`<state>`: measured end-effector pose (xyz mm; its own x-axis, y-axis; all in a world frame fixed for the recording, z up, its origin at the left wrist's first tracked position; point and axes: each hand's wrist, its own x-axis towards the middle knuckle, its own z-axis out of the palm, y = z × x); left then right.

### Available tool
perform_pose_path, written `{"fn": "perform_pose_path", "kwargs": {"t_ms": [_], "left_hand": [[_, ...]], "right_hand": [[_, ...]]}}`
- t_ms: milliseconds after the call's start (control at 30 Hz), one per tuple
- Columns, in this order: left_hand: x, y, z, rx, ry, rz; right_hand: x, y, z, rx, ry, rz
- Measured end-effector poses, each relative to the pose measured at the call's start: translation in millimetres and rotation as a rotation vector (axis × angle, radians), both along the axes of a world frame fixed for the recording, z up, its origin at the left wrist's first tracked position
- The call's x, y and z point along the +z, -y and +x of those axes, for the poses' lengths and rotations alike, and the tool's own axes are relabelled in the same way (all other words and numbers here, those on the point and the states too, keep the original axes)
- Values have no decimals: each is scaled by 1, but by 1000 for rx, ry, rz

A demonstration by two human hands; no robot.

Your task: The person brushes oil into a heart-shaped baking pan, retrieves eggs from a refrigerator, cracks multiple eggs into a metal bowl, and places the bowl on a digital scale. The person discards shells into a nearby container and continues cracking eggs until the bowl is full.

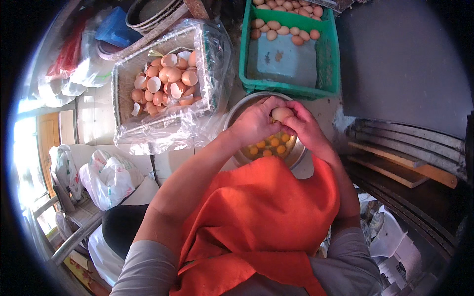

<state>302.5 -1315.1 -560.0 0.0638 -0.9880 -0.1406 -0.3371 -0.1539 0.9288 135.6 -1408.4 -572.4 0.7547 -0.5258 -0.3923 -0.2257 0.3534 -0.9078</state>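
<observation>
My left hand (255,120) and my right hand (305,127) meet over a round metal bowl (240,103), both gripping one brown egg (282,114). Whether the shell is cracked cannot be told. Several raw yolks (274,142) lie in the bowl below. Part of the bowl is hidden by my hands and a red apron (259,207). Left of the bowl, a box lined with clear plastic (163,131) holds a heap of empty brown eggshells (174,74). Beyond the bowl stands a green plastic crate (292,88), with whole brown eggs (274,25) at its far end.
Stacked wooden boards (389,170) lie at the right, below a large grey surface (403,66). White plastic bags (111,179) sit at the left near a metal rail (77,236). Round pans (152,14) and a blue plastic container (116,27) are at the upper left.
</observation>
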Motion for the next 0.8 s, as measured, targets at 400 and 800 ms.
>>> {"fn": "perform_pose_path", "kwargs": {"t_ms": [400,800], "left_hand": [[-51,-11,-3,-56,486,163],[-116,-43,-15,-147,467,466]], "right_hand": [[-49,1,-3,224,-347,-667],[-99,-5,-24,328,-443,-487]]}}
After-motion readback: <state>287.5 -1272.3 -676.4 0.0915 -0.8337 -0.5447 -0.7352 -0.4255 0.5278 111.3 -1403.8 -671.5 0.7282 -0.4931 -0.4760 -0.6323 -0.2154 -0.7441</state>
